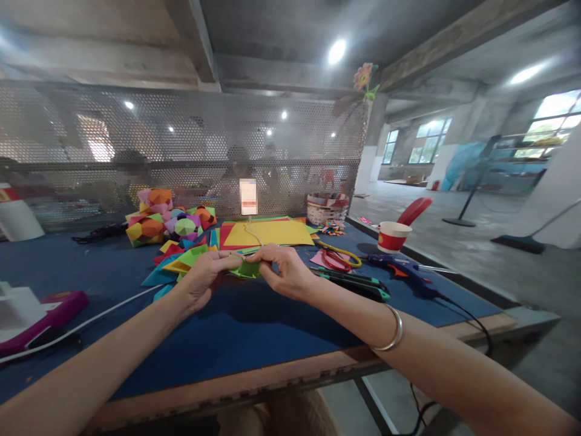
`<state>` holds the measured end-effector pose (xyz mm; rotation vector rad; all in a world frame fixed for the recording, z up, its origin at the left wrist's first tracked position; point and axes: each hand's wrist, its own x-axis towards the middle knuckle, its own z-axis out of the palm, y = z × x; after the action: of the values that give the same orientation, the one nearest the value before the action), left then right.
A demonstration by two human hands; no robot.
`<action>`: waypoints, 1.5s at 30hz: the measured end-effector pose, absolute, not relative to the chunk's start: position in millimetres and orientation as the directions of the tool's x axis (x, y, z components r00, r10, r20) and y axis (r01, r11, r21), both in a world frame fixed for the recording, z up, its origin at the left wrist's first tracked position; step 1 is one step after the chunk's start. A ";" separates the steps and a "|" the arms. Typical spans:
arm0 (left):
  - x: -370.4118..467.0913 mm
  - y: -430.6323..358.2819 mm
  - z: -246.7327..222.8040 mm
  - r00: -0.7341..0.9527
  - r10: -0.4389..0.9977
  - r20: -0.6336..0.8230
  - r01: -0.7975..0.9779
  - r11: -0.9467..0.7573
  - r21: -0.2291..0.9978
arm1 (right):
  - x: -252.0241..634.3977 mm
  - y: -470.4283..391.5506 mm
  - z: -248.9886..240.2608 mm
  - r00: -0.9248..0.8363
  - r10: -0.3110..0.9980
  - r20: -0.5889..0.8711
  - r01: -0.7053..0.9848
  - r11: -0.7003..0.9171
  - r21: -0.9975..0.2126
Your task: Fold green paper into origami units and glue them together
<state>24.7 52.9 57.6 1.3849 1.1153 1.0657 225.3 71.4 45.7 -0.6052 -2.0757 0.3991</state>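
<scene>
A green piece of paper (246, 269) is held between my two hands above the blue table top. My left hand (209, 275) pinches its left side with thumb and fingers. On the right, my right hand (285, 272) grips the other side with bent fingertips. The fingers cover part of the paper, so its full shape is hidden. Just behind the hands lies a stack of coloured paper sheets (276, 232), yellow on top. Folded paper pieces (186, 262) in several colours lie beside my left hand.
Colourful paper balls (166, 221) sit at the back left. Scissors (338, 259), a utility knife (358, 284) and a glue gun (402, 269) lie to the right. A paper cup (394, 237) and a woven basket (327, 209) stand beyond. A white cable (104, 313) crosses the left side.
</scene>
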 end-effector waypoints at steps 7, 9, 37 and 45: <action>22.2 55.7 53.4 0.167 0.977 0.135 0.239 -0.173 0.956 | 224.7 65.3 48.2 -0.462 0.575 0.675 0.289 0.817 -0.498; 20.4 58.0 51.4 0.170 0.965 0.200 0.314 -0.246 0.917 | 222.2 65.7 45.6 -0.437 0.611 0.660 0.303 0.791 -0.532; 26.9 50.7 37.3 0.390 0.596 0.702 0.739 -0.657 0.147 | 217.5 63.8 43.8 -0.497 0.650 0.575 0.606 0.734 -0.305; 28.4 49.9 39.3 0.411 0.580 0.704 0.736 -0.666 0.119 | 217.2 65.1 44.6 -0.492 0.668 0.559 0.639 0.713 -0.289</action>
<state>28.4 49.9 39.3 2.8088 1.3309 1.2558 217.2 65.1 44.6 -0.9886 -2.2549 0.0557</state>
